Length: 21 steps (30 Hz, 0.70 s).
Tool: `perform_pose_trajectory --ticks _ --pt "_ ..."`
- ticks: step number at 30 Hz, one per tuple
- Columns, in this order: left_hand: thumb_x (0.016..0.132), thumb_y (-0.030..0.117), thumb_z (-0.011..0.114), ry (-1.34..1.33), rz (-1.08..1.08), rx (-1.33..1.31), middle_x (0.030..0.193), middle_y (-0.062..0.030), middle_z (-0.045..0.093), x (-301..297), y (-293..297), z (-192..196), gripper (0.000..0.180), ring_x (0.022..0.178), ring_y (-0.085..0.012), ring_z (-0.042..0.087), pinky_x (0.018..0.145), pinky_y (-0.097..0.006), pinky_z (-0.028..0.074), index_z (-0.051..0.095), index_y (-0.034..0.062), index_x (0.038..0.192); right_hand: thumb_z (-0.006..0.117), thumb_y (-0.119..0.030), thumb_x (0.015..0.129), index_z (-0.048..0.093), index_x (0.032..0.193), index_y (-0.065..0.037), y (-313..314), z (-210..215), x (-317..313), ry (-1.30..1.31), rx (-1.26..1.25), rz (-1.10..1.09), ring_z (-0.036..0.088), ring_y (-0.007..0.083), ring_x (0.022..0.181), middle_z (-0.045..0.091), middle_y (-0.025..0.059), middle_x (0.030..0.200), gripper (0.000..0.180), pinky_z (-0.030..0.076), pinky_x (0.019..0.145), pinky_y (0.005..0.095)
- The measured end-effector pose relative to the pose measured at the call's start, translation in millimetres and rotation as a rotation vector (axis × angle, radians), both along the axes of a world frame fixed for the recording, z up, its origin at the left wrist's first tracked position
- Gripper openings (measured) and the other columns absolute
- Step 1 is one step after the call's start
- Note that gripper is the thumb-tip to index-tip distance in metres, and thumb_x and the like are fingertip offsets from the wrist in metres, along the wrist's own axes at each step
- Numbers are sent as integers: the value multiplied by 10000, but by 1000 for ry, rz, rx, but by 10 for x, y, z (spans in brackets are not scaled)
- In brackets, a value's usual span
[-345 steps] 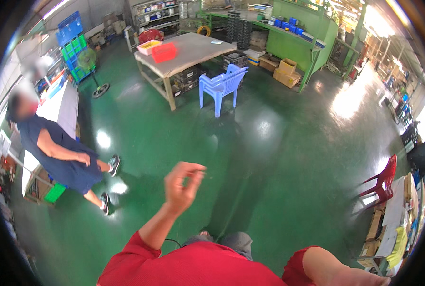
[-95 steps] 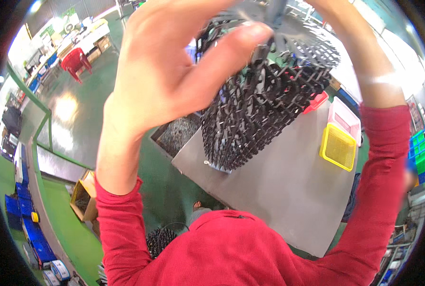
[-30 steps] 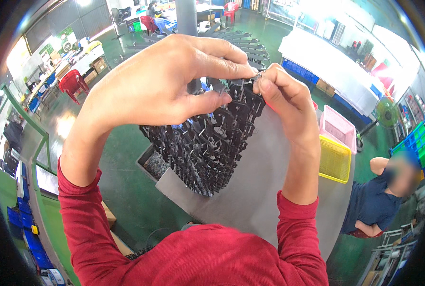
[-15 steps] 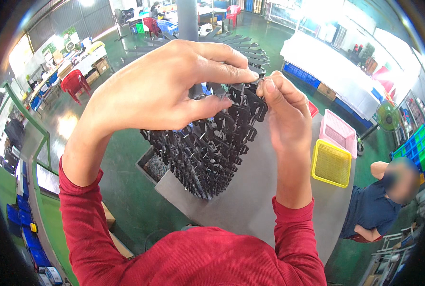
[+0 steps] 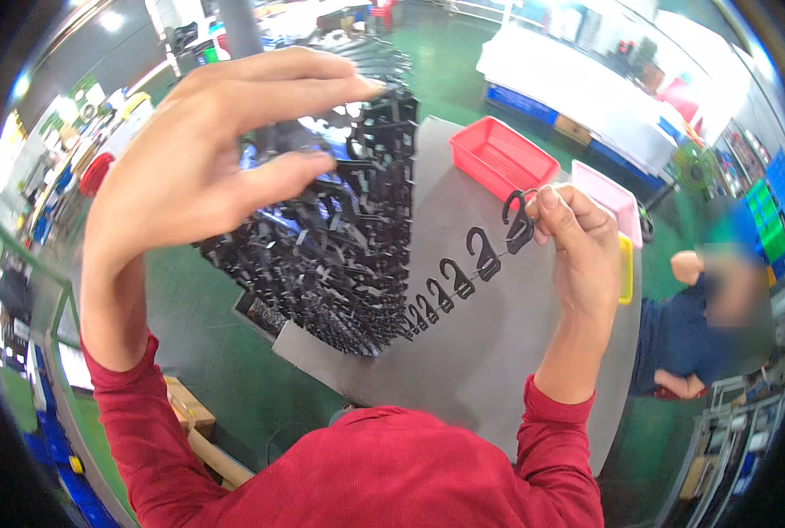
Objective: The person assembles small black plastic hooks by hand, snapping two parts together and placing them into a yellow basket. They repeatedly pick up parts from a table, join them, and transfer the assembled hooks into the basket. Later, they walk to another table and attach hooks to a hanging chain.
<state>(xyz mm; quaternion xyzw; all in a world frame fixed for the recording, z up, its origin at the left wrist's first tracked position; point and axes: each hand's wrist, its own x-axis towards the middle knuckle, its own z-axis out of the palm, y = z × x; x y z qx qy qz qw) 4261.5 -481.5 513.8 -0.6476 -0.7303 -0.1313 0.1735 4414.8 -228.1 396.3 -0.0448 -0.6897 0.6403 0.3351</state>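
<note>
My right hand (image 5: 582, 242) is closed, thumb against fingers, on the upper end of a string of black hook-shaped plastic pieces (image 5: 483, 255). Several of these pieces run down in a slanting row over the grey tabletop (image 5: 463, 361), toward the lower tip of a big hanging cluster of black pieces (image 5: 348, 273). My left hand (image 5: 199, 158) is at the left side of that cluster, fingers stretched and thumb apart, with nothing visible in its grasp. It hides part of the cluster's upper left.
Beyond the right hand stand a red basket (image 5: 498, 163), a pink basket (image 5: 608, 198) and a yellow basket (image 5: 626, 273). A person in dark blue (image 5: 674, 343) is at the right, near a green fan (image 5: 693, 167). A grey pole (image 5: 231, 26) rises behind the cluster.
My right hand has moved right, away from the cluster, drawing the string of black hooks out from it. The left hand has moved left, its fingers off the cluster's top. The view has shifted.
</note>
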Motion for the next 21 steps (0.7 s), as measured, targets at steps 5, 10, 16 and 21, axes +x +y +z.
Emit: perform_pose_trajectory --ticks 5,10,16,21 --pt "791 206 633 2 71 -64 1323 -167 561 -21 53 -1 524 1268 -326 497 1069 -404 345 583 27 1281 676 -220 897 679 778 -21 516 -271 646 -88 -7 -322 485 58 612 610 -2 707 232 357 614 206" --pt "877 252 604 -82 182 -98 1439 -150 455 45 26 -11 526 1361 -278 396 1132 -394 279 521 37 1350 661 -256 910 680 797 -34 1067 -517 1238 -162 20 -640 491 54 608 563 -26 666 250 353 606 198" --pt "884 226 600 -125 184 -97 1472 -148 401 27 -174 2 524 1381 -273 363 1148 -407 265 503 48 1367 629 -311 903 625 707 2 1898 -1545 1446 -454 379 -883 504 104 601 562 21 601 369 399 593 272" --pt "807 239 656 -157 -41 -51 1446 -142 443 -12 165 -117 567 1354 -297 401 1116 -427 299 531 50 1327 672 -342 851 654 1102 -80 1961 -2288 1753 -1098 628 -1027 659 303 858 685 107 994 362 502 754 406"
